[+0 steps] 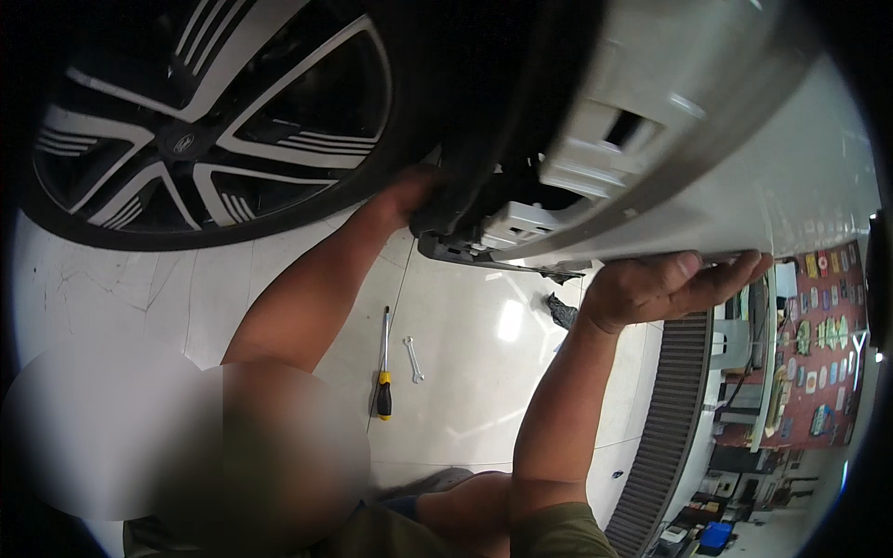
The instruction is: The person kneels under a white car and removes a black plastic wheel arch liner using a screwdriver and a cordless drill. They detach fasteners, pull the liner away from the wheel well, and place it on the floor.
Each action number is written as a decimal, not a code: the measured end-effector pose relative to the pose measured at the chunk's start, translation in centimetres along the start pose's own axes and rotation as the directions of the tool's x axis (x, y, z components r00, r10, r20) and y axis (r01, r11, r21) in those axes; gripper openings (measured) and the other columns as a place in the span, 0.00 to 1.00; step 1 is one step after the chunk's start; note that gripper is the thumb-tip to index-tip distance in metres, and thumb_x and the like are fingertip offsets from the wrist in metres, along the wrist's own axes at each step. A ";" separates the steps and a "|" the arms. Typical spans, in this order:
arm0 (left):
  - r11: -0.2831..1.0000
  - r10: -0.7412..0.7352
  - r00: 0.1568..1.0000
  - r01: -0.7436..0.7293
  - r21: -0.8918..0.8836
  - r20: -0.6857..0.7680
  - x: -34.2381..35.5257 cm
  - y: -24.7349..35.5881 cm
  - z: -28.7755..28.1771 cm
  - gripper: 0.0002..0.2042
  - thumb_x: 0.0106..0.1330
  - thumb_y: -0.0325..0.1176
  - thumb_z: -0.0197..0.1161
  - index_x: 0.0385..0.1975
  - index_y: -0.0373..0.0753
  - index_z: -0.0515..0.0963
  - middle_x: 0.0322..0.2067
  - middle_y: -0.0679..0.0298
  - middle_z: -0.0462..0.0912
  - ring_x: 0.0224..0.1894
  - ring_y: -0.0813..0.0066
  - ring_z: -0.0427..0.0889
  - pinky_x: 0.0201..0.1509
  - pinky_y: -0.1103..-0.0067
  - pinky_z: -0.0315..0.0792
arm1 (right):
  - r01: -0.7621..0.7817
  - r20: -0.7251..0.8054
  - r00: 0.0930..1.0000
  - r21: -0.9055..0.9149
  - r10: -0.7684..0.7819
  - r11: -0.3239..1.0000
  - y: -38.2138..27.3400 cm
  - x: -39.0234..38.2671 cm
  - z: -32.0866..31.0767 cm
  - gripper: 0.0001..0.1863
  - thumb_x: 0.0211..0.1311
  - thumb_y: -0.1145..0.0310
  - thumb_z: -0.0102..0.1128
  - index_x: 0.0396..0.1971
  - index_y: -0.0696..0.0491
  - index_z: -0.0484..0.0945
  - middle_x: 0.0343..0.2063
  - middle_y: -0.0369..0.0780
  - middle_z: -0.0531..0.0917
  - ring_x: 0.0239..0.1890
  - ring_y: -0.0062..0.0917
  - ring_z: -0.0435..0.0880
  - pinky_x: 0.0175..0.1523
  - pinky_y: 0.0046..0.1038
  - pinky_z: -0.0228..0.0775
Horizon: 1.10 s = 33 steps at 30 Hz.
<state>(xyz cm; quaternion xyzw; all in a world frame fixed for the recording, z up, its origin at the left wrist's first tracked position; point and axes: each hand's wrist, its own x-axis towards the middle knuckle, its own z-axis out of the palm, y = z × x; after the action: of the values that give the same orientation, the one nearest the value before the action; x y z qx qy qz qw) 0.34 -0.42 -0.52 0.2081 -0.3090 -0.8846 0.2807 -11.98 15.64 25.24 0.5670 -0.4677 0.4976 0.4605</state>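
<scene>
A white car bumper [707,186] fills the upper right, its end by the wheel arch standing away from the black wheel-arch liner [493,121]. My right hand [646,286] is under the bumper's lower edge, touching it, with thumb and fingers stretched out. Between wheel and bumper, my left hand [412,193] reaches in at the liner; its fingers are dark and hidden, so what they touch cannot be made out. White plastic brackets [521,225] show at the gap, above a black lower trim [456,249].
A wheel [186,139] with a black-and-silver rim stands upper left. On the pale tiled floor lie a yellow-and-black screwdriver [384,391], a wrench [414,360] and a dark crumpled piece [562,312]. A floor grating [660,428] and cluttered shelving [744,372] are at right.
</scene>
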 end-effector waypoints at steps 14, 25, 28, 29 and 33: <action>0.982 0.112 0.993 -0.106 -0.153 0.027 0.3 -1.2 -0.4 0.14 0.60 0.34 0.62 0.40 0.30 0.79 0.38 0.54 0.83 0.36 0.66 0.84 0.44 0.73 0.78 | -0.013 0.019 1.000 -0.115 0.015 0.993 -0.7 0.4 -0.8 0.31 0.68 0.50 0.33 0.65 0.54 0.51 0.64 0.51 0.52 0.67 0.45 0.52 0.68 0.47 0.52; 0.982 0.124 0.985 -0.140 -0.131 -0.118 1.2 -1.7 0.5 0.16 0.59 0.34 0.62 0.41 0.29 0.78 0.39 0.51 0.82 0.38 0.63 0.83 0.46 0.70 0.77 | -0.154 0.058 0.986 -0.008 0.154 0.988 -0.9 0.4 -0.9 0.37 0.66 0.45 0.34 0.67 0.53 0.47 0.66 0.51 0.47 0.67 0.44 0.54 0.64 0.44 0.62; 0.979 0.158 0.977 -0.174 -0.103 -0.145 0.3 -1.2 1.0 0.16 0.58 0.35 0.63 0.41 0.28 0.78 0.39 0.52 0.82 0.39 0.64 0.83 0.45 0.71 0.77 | -0.170 0.058 0.984 -0.017 0.171 0.985 -1.1 0.5 -0.8 0.38 0.65 0.43 0.35 0.67 0.53 0.47 0.66 0.51 0.47 0.66 0.43 0.54 0.64 0.44 0.63; 0.987 0.131 0.973 -0.145 -0.064 -0.191 0.0 -1.0 1.5 0.16 0.58 0.35 0.64 0.41 0.29 0.79 0.38 0.52 0.82 0.38 0.65 0.83 0.46 0.72 0.77 | -0.216 0.062 0.975 0.055 0.213 0.975 -1.5 0.6 -0.7 0.38 0.64 0.43 0.36 0.67 0.53 0.47 0.65 0.51 0.49 0.66 0.43 0.56 0.63 0.44 0.65; 0.995 0.089 0.944 -0.070 0.071 -0.317 -1.2 0.7 3.1 0.17 0.56 0.36 0.66 0.39 0.29 0.80 0.38 0.53 0.83 0.37 0.68 0.82 0.44 0.74 0.76 | -0.177 0.071 0.982 0.062 0.173 0.982 -1.2 0.7 -0.9 0.38 0.64 0.45 0.38 0.66 0.53 0.47 0.62 0.51 0.54 0.64 0.42 0.61 0.59 0.44 0.70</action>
<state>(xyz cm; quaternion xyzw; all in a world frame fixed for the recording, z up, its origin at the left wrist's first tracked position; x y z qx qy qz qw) -0.16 1.22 2.38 0.3442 -0.2936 -0.8176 0.3563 -10.91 16.63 25.91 0.5551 -0.5133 0.5329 0.3799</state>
